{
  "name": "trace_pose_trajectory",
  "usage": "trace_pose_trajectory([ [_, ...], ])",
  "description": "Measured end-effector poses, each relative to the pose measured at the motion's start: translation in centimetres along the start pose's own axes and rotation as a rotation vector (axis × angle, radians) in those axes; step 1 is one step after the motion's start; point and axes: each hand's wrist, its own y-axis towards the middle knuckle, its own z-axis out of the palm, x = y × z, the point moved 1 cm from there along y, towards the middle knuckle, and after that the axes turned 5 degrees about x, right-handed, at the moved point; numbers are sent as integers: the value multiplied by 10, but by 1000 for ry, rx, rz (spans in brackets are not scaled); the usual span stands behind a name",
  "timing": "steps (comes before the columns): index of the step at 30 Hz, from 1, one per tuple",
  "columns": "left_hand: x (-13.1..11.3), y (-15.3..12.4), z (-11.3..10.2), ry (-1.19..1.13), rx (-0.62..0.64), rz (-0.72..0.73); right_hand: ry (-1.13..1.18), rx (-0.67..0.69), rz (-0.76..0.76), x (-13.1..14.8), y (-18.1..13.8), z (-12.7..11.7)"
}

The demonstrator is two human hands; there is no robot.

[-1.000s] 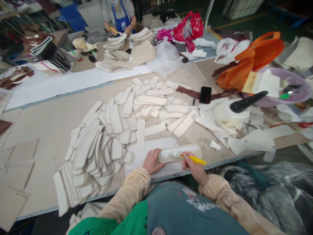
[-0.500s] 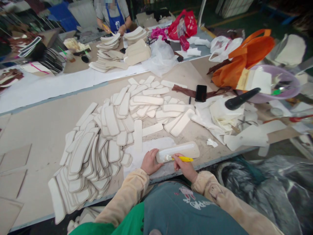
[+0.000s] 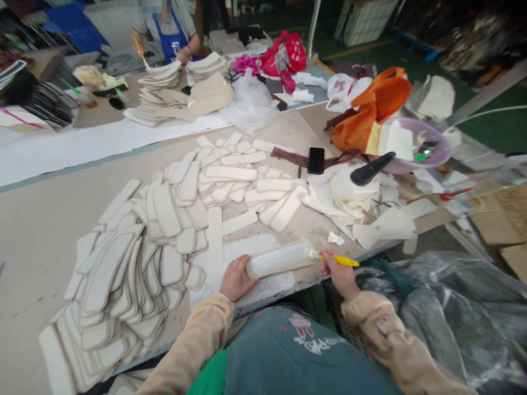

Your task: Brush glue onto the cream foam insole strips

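- Right fingers (image 3: 326,266) pinch slim yellow brush (image 3: 344,260), tip pasty white.
- Left fingers (image 3: 237,269) parted, touching long, round-cornered panel (image 3: 280,260), wet-streaked.
- Pale flat strips (image 3: 110,267) heaped on bench (image 3: 53,225).

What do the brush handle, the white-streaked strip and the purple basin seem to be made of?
Brush handle: probably plastic, smooth and evenly bright yellow. Strip: perhaps stiff board or leather; pale, with glossy white streaks on top, so its material is uncertain. Basin: likely plastic, with a smooth, evenly coloured, rounded wall.
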Motion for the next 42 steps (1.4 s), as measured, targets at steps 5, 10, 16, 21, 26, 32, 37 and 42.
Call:
trace_pose_trajectory([
  [5,2,-1,2,-17,-7,-11,-49,-32,-60,9,-3,-6],
  [10,3,-7,4,-74,-12,-54,-188,-14,-219,14,-14,7],
  [16,6,-9,7,-119,-17,-86,-560,263,-487,14,-24,50],
  [21,8,-9,10,-124,-34,-74,-876,472,-624,19,-36,101],
  [26,7,-10,9,-145,-60,-59,-855,726,-617,22,-49,139],
  [32,8,-8,6,-153,-46,-69,-505,859,-483,29,-57,147],
  [37,11,-6,2,-157,-9,-57,-223,673,-167,15,-49,140],
  [42,12,-5,1,-141,1,-58,-76,300,-13,10,-32,114],
])
